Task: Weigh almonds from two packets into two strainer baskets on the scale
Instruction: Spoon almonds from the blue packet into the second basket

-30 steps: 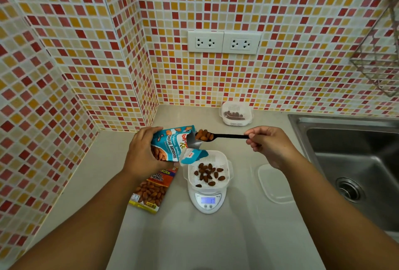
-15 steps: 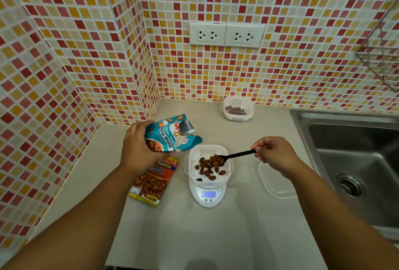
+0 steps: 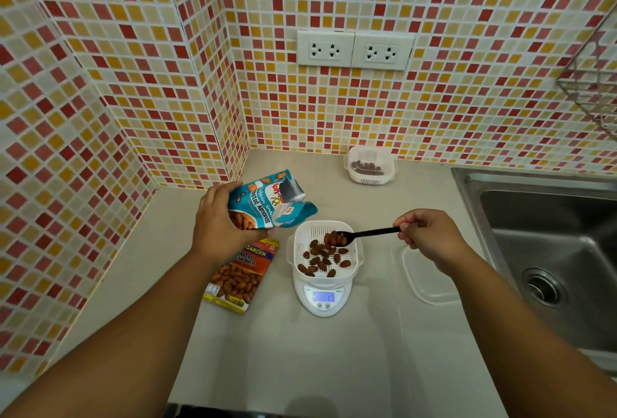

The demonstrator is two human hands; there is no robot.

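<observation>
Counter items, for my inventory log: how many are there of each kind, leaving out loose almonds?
Almond packets: 2, blue packet in the left hand, orange packet
Strainer baskets: 2, basket on scale, basket by wall
Scale: 1
Black spoon: 1, in the right hand
Clear lid: 1
Total: 7

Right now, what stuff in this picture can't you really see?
Head view only:
- Scale display digits: too small and blurred to read.
- Salted almonds packet: top hidden behind the left hand and blue packet.
- Far strainer basket: contents too small to count.
- Wire rack: cut off by the right edge.
</observation>
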